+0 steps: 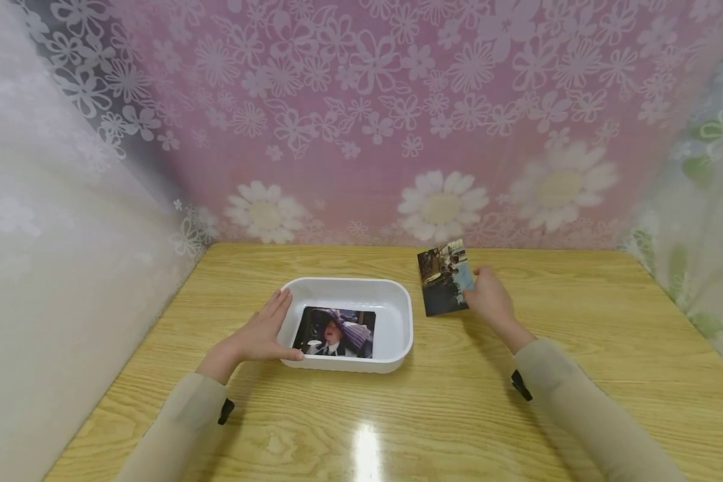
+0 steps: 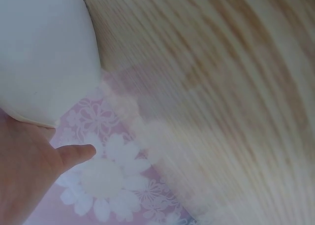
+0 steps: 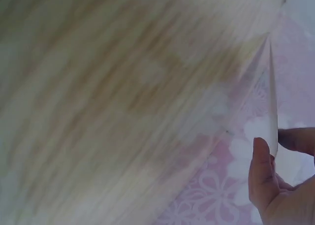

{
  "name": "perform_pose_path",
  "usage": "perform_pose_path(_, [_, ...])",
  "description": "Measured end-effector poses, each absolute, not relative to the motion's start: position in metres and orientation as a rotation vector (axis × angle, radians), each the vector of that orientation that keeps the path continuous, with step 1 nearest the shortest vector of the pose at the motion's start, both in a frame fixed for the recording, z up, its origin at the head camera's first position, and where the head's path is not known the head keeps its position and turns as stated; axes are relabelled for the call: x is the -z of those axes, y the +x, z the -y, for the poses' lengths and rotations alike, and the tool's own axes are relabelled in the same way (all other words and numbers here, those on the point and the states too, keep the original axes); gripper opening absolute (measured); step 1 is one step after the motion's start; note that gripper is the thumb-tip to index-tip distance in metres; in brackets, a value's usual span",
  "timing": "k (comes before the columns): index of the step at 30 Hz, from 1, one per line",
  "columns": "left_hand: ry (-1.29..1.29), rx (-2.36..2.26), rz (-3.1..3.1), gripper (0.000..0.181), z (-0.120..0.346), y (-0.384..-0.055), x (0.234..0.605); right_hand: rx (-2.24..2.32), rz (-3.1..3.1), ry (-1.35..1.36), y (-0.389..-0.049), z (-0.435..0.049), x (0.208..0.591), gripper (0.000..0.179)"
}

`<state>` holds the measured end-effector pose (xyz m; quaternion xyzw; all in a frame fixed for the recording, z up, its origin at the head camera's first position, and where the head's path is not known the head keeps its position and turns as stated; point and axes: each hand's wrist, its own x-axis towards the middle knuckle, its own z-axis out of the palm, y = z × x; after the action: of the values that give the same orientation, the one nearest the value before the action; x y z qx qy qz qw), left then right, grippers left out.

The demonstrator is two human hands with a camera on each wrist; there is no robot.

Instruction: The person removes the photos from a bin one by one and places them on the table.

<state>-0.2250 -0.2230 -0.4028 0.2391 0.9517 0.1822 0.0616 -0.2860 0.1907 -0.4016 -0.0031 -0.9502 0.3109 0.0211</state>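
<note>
A white plastic tub (image 1: 391, 365) with rounded corners stands on the table, and a photo (image 1: 346, 333) of a figure in a large purple hat lies inside it. My left hand (image 1: 262, 338) rests at the tub's left end, fingers fairly straight along the rim and thumb on the front edge. In the left wrist view one finger (image 2: 78, 155) sticks out beside the tub wall. To the right of the tub, my right hand (image 1: 489, 298) pinches another photo (image 1: 442, 281) by its right edge. The right wrist view shows that photo (image 3: 273, 107) edge-on between thumb and fingers.
The wood-grain table (image 1: 361, 415) reaches back to a pink flowered cloth wall (image 1: 361, 134). Pale walls (image 1: 54, 268) rise along the left and right sides. Light glares off the table near its front.
</note>
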Motion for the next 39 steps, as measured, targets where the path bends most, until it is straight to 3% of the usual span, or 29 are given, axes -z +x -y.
perform_pose_path(19, [0.732,-0.547,-2.875,0.113,0.223,-0.224,0.402,-0.737,3.309,0.088,-0.295,-0.199,0.412,0.041])
perform_pose_path(26, [0.729,-0.557,-2.875,0.114,0.223,-0.224,0.401,-0.553,3.361,0.085,-0.297,-0.194,0.412,0.057])
perform_pose_path(33, [0.713,-0.544,-2.879,0.114,0.223,-0.225,0.402,-0.455,3.378,0.086,-0.295,-0.193,0.411,0.04])
perform_pose_path(39, [0.717,-0.561,-2.875,0.115,0.223,-0.224,0.401,-0.573,3.317,0.167,-0.29,-0.196,0.402,0.05])
